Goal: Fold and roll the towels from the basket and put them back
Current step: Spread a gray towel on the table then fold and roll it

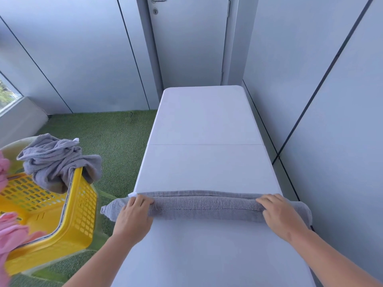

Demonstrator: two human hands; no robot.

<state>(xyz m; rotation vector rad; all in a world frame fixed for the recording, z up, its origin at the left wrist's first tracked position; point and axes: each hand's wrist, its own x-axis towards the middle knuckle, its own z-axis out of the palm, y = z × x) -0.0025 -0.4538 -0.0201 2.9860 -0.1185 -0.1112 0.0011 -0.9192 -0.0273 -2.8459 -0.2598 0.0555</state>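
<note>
Your long white folding table [203,166] runs away from you toward a pale grey door [186,38], with green artificial turf [116,137] covering the floor to its left. On that side, near your left forearm, sits the yellow perforated plastic basket [83,206]. A crumpled grey towel [53,160] is draped over its far rim, and pink cloth [10,235] spills over its near corner. Across the table's width lies the grey terry towel [207,208], rolled into a long tube whose ends overhang both table edges. Your left hand [132,216] and right hand [278,213] sit on top of the roll near its two ends, fingers curved over it and holding it. A small white label [132,195] pokes out just beyond your left fingertips.
</note>
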